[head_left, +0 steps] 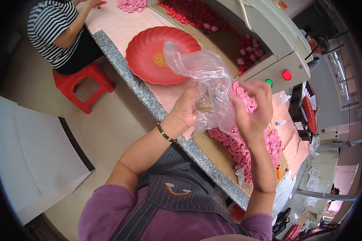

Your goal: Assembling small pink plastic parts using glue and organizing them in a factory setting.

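Observation:
A clear, crinkled plastic bag (219,82) with something small and golden-brown in its lower part hangs over the worktable. My left hand (188,105) is closed on the bag's left side, its fingers mostly behind the plastic. At the bag's right edge my right hand (254,108) is blurred, with thumb and fingers apart; whether the thumb touches the plastic I cannot tell. Beneath and beyond that hand lie many pink artificial flowers (229,146). A red scalloped tray (142,60) with a gold emblem sits just past the bag.
A grey machine housing (283,66) with a red button (286,75) and green button stands at the right, red petals (197,16) inside its opening. Speckled stone edges the table (140,94). A person in a striped shirt (52,30) works far left by a red stool (84,82).

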Demonstrator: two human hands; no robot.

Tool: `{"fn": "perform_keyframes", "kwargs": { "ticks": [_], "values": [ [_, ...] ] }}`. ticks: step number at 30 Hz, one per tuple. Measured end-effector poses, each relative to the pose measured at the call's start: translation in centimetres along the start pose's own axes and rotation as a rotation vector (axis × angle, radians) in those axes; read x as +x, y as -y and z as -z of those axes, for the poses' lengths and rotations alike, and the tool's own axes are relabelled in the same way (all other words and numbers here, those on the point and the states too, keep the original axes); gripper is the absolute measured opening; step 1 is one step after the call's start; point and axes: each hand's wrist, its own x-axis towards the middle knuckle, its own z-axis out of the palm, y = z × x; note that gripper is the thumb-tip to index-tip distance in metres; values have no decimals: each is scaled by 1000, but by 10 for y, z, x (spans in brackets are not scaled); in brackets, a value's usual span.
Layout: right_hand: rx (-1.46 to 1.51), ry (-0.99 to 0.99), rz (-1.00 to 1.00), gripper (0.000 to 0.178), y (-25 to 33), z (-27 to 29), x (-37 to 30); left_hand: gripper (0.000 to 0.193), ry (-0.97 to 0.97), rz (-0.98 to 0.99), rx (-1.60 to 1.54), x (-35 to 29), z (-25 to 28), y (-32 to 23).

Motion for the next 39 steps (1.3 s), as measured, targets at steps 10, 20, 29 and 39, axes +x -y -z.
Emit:
{"fn": "perform_keyframes", "kwargs": {
  "ticks": [10, 20, 29, 39],
  "values": [
    [46, 168, 89, 25, 33, 25, 0, 48, -256, -53, 188, 3, -31, 6],
    [-357, 182, 42, 38, 41, 17, 17, 23, -266, -268, 511, 19, -53, 17],
    [-354, 206, 74, 41, 35, 8, 12, 30, -169, -273, 434, 18, -53, 22],
    [1061, 167, -642, 56, -3, 31, 18, 61, -88, -333, 572, -5, -50, 13]
  ]
}}
